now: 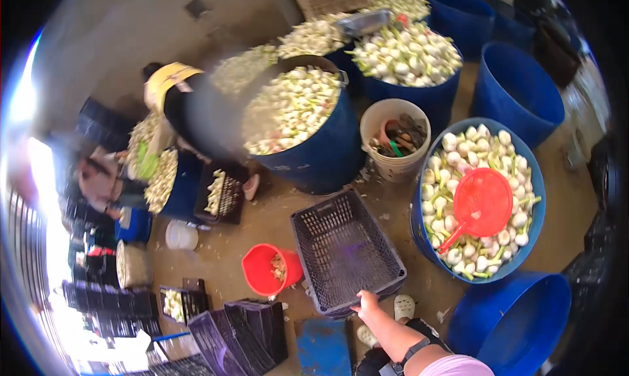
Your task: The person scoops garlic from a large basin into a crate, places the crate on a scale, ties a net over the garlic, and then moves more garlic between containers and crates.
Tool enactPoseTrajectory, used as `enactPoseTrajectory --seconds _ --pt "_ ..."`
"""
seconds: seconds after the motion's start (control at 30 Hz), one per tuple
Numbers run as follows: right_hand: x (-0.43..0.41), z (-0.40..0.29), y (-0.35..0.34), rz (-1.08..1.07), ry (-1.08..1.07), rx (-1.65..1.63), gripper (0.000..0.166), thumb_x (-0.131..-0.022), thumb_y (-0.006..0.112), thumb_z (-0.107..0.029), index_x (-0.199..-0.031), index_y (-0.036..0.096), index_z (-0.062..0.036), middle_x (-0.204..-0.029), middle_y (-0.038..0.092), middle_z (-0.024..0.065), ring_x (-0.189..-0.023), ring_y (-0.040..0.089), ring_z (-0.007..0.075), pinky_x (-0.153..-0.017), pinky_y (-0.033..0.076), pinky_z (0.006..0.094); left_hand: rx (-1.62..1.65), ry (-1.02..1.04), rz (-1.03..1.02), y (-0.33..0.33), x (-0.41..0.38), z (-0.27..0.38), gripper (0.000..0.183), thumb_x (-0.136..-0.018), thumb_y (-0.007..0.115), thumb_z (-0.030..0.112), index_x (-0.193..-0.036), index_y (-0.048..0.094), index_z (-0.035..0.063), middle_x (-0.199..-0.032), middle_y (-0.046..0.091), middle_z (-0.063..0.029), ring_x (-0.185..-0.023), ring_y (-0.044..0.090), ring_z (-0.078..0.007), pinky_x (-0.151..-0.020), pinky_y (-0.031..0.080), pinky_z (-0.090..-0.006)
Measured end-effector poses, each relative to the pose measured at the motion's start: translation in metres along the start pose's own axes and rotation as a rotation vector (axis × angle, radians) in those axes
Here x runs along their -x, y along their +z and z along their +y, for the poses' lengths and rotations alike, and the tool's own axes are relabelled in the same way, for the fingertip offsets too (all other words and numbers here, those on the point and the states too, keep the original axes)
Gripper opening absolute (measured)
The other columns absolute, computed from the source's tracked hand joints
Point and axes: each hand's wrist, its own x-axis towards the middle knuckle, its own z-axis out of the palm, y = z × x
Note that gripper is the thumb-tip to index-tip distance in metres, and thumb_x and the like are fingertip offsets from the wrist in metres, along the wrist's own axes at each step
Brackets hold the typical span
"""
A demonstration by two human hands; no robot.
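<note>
My right hand (366, 304) reaches in from the lower right and grips the near rim of an empty black plastic crate (351, 250) on the floor. My left hand is out of view. Right of the crate stands a blue tub (416, 223) full of garlic bulbs (449, 172) with green stems, and a red plastic strainer (483, 201) lies on top of them. To the crate's left is a red bucket (255, 270) with some scraps inside.
Large blue barrels (314, 164) heaped with garlic stand ahead. A white bucket (393, 164) holds dark scraps. Blue tubs (511, 327) stand at right, stacked crates (236, 332) at lower left. A blue board (324, 349) lies near my feet. Other people bend over barrels at left.
</note>
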Motion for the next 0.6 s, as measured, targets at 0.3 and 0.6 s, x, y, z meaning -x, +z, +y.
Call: enactPoseTrajectory --seconds 0.3,0.6 --pt "-0.008 -0.09 -0.024 -0.184 -0.405 0.19 0.027 -0.079 0.063 -0.027 -0.093 0.053 -0.0068 -0.083 0.054 0.0011 -0.072 0.05 0.0122 -0.063 0.044 0.0277 -1.511 0.596 -0.259 -0.036 -0.102 0.16 0.047 -0.083 0.054 0.027 -0.127 0.043 0.0157 -0.128 0.041 -0.0207 -0.117 0.038 -0.0396 -0.097 0.035 -0.0463" --pt "-0.037 -0.33 -0.124 0.488 -0.605 -0.643 0.03 -0.078 0.061 -0.034 -0.097 0.055 -0.011 -0.084 0.056 0.0032 -0.075 0.05 0.0166 -0.067 0.041 0.0281 -0.982 0.707 -0.116 0.148 -0.089 0.426 0.043 -0.086 0.053 0.03 -0.112 0.054 -0.004 -0.115 0.055 -0.0204 -0.11 0.05 -0.0319 -0.096 0.036 -0.0346"
